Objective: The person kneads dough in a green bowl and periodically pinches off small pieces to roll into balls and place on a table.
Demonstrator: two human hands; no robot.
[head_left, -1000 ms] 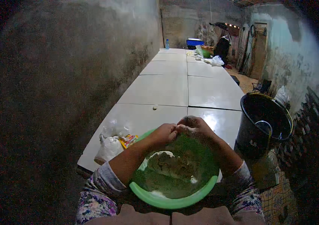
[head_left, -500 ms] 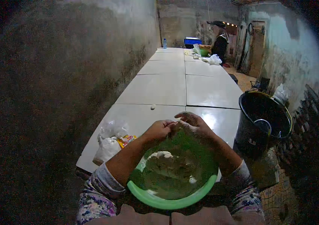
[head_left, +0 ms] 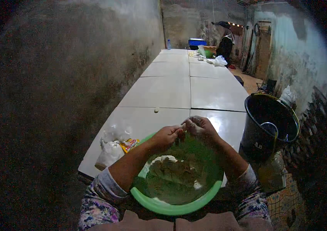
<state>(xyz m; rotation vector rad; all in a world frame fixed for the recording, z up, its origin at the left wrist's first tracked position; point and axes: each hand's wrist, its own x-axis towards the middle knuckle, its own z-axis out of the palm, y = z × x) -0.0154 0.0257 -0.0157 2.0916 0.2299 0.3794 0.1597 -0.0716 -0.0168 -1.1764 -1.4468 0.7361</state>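
A green basin [head_left: 177,210] stands at the near edge of the white-topped table, holding a pale lump of dough [head_left: 175,171]. Over the basin's far rim, my left hand [head_left: 168,136] and my right hand [head_left: 200,127] meet at the fingertips. Both are closed in a pinch on a small whitish piece of dough [head_left: 183,125], mostly covered by the fingers. White residue coats the fingers of my right hand. Beyond them, a small pale dough ball [head_left: 156,110] rests on the table.
Left of the basin sit a clear bag of white powder [head_left: 110,154] and a yellow-red packet [head_left: 129,144]. A large black bucket [head_left: 257,131] stands at the right. Far along the table [head_left: 163,90] are a bottle [head_left: 168,44], a blue crate [head_left: 197,43] and a person [head_left: 225,46].
My hands have drawn closer at the fingertips. My right hand's raised, spread fingers have curled down into a pinch, and my left hand has turned slightly. The basin and table items stay put.
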